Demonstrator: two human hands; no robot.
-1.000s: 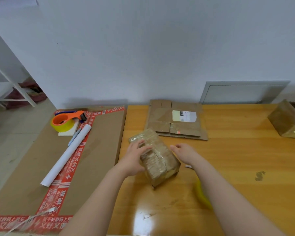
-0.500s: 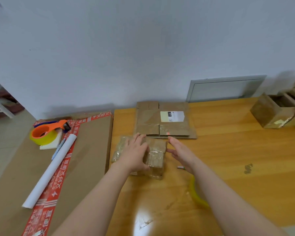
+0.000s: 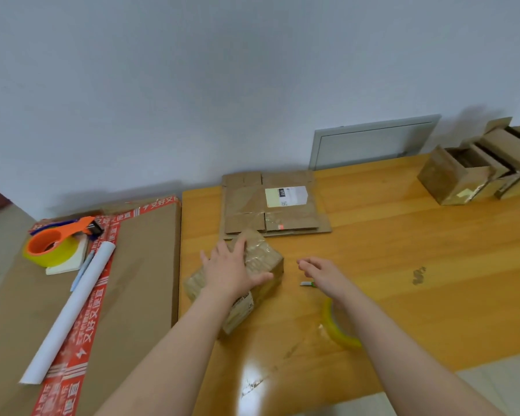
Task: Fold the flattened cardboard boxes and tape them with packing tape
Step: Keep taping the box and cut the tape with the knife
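Yellow tape roll point(image 3: 345, 341) lay near the counter's point(image 3: 403, 265) front edge, partly hidden by the right forearm. Left hand point(image 3: 233, 271) rested flat on the taped box point(image 3: 261, 259), which sat on the counter near its left edge; grip wide, fingers spread, thumb along the top. Right hand point(image 3: 323, 273) hovered just right of the box, not touching it; grip wide, holding nothing. Flattened cardboard boxes point(image 3: 252, 205) with a white label point(image 3: 285, 196) lay stacked at the far edge. Folded boxes point(image 3: 463, 178) stood at the far right corner. Orange tape dispenser point(image 3: 57, 244) and paper roll point(image 3: 72, 310) lay on a large flat carton point(image 3: 138, 280) left of the counter.
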